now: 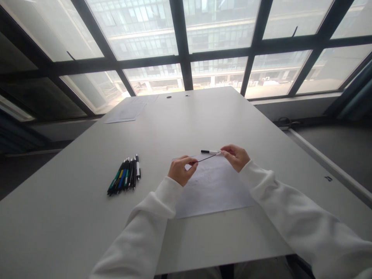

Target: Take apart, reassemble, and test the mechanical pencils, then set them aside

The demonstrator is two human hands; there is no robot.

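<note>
A thin dark pen refill (207, 158) with a pale end stretches between my hands above a white sheet of paper (215, 193). My left hand (182, 169) pinches its left end between thumb and fingertips. At the pale end, the fingertips of my right hand (236, 157) are closed on it. Just behind the refill lies a black-and-white pen barrel (205, 151), by the far edge of the sheet. Its right end runs toward my right fingertips; whether they touch it, I cannot tell. Faint marks show on the paper.
Several pens (124, 176) lie side by side on the white table (186, 124) to the left. Papers (128, 110) rest at its far left corner. A small dark piece (328, 178) lies near the right edge. Windows (217, 73) stand beyond the table.
</note>
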